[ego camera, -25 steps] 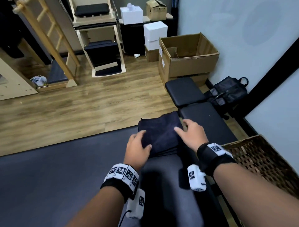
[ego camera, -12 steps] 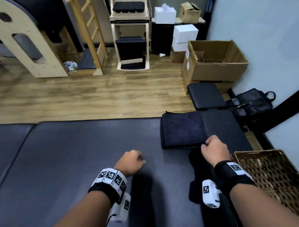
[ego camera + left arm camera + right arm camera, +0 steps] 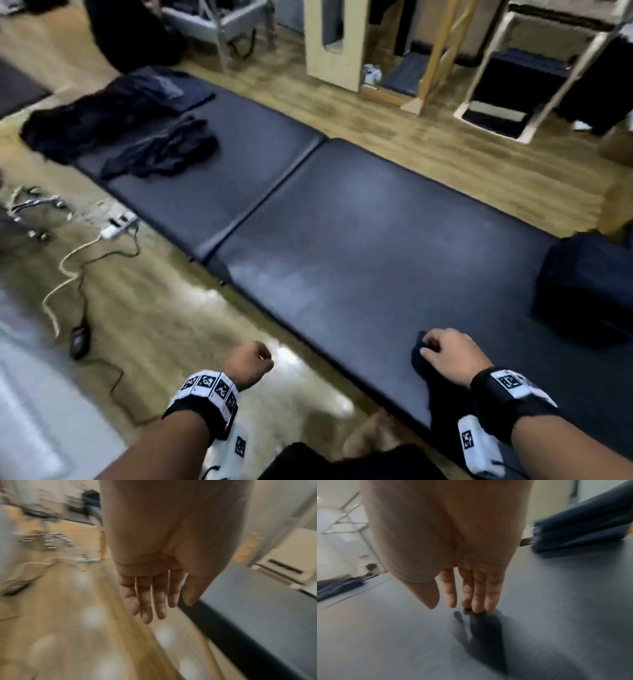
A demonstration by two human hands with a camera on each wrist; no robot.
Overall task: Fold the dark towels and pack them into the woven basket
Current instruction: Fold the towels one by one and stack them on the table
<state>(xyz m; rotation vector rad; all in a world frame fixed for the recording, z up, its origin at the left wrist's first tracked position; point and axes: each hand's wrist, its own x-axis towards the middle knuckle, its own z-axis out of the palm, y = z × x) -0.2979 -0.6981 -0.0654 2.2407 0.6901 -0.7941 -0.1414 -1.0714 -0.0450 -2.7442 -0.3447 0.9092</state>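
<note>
Several loose dark towels (image 3: 120, 126) lie crumpled at the far left end of the long dark padded mat (image 3: 359, 240). A folded stack of dark towels (image 3: 582, 287) sits at the mat's right end, also seen in the right wrist view (image 3: 582, 531). My left hand (image 3: 251, 363) hangs over the wooden floor in front of the mat; its fingers (image 3: 145, 608) are relaxed and hold nothing. My right hand (image 3: 445, 349) is over the mat's near edge, fingers (image 3: 477, 595) straight with their tips at the surface, holding nothing. The woven basket is out of view.
A power strip (image 3: 113, 229) with trailing cables and a small black adapter (image 3: 78, 339) lie on the floor at left, beside a metal chair base (image 3: 30, 212). Wooden frames (image 3: 332, 44) and a ladder (image 3: 442, 51) stand beyond the mat.
Both hands have let go of the folded towels and drawn back. The view has swung left, so the stack now sits far right, the loose towels appear, and the basket is gone from sight.
</note>
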